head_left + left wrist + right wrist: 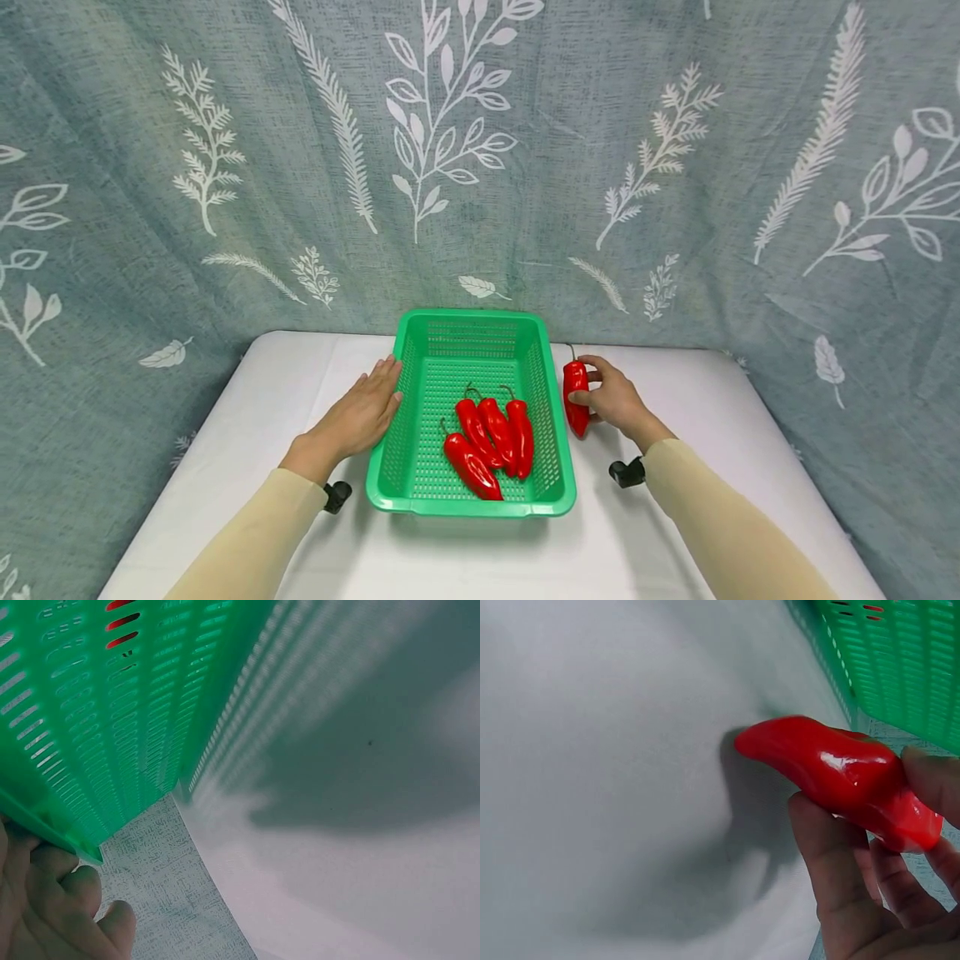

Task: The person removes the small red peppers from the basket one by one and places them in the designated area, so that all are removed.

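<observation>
A green plastic basket [472, 507] with slotted walls stands mid-table, and several red peppers [475, 467] lie in it toward the near right. My left hand [365, 408] rests against the basket's left rim with its fingers fairly straight; in the left wrist view its fingers [79, 889] touch the rim from outside. Just right of the basket, my right hand [617, 398] holds another red pepper [576, 387] between thumb and fingers, stem pointing away. In the right wrist view this pepper [840, 769] is glossy, its tip close to the white surface.
A white-covered table [480, 558] lies under everything. Behind and beside it hangs a grey-green curtain [555, 167] with white leaf prints. Small black devices [627, 472] sit at both wrists, by the beige sleeves [720, 517].
</observation>
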Available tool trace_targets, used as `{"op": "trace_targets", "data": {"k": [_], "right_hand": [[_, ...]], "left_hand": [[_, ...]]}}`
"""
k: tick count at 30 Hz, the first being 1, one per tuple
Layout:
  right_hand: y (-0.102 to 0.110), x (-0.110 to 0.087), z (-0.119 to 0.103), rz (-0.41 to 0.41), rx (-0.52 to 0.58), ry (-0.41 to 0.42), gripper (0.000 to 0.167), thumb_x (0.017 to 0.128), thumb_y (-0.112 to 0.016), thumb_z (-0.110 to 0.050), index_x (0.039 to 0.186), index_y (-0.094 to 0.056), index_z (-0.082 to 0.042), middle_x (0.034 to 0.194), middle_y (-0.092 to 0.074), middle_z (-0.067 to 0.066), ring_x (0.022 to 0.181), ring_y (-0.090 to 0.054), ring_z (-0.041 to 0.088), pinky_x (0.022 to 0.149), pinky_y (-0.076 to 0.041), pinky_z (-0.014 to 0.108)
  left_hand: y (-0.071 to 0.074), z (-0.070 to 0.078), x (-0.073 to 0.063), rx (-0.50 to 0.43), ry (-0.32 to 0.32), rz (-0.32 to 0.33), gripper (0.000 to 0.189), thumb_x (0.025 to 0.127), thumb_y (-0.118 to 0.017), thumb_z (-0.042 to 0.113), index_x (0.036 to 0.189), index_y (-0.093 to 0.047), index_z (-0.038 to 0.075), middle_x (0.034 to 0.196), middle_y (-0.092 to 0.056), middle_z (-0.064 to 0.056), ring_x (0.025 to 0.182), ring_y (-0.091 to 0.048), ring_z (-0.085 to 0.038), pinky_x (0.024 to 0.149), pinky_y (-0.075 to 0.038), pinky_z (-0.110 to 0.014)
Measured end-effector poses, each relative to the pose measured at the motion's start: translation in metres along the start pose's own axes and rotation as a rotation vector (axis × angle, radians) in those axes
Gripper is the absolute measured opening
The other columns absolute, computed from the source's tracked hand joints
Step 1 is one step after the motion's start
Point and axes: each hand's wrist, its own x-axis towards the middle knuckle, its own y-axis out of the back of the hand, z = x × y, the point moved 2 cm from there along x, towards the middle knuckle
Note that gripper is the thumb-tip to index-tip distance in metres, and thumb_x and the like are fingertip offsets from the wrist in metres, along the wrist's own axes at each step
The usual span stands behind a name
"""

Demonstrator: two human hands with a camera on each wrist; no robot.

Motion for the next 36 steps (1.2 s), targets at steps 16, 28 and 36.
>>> {"op": "trace_targets", "data": {"k": [16,28,36], "right_hand": [[-0.007,0.004,0.006,0.002,-0.029,0.003,0.075,0.097,-0.074,-0.014,0.162,-0.038,-0.009,0.147,-0.052,0.030,0.113,-0.067,0.038,0.077,-0.067,0.040],[-0.011,0.004,0.014,0.022,-0.039,0.002,0.072,0.099,-0.073,-0.013,0.161,-0.039,-0.004,0.150,-0.051,0.032,0.113,-0.070,0.039,0.073,-0.067,0.036],[-0.014,0.007,0.016,0.045,-0.048,-0.021,0.073,0.099,-0.073,-0.016,0.161,-0.037,-0.003,0.150,-0.051,0.031,0.116,-0.068,0.041,0.073,-0.067,0.035]], "left_hand": [[-0.003,-0.001,0.000,-0.002,0.005,-0.002,0.061,0.115,-0.040,0.025,0.165,-0.022,-0.006,0.173,-0.020,-0.024,0.161,-0.022,-0.042,0.131,-0.023,-0.060],[-0.005,-0.003,0.000,-0.004,0.002,0.004,0.061,0.116,-0.041,0.025,0.165,-0.022,-0.006,0.173,-0.020,-0.023,0.161,-0.021,-0.040,0.131,-0.022,-0.058],[-0.006,-0.003,0.000,-0.003,0.015,-0.006,0.062,0.116,-0.040,0.026,0.166,-0.020,-0.005,0.174,-0.018,-0.023,0.162,-0.018,-0.039,0.132,-0.021,-0.057]]}}
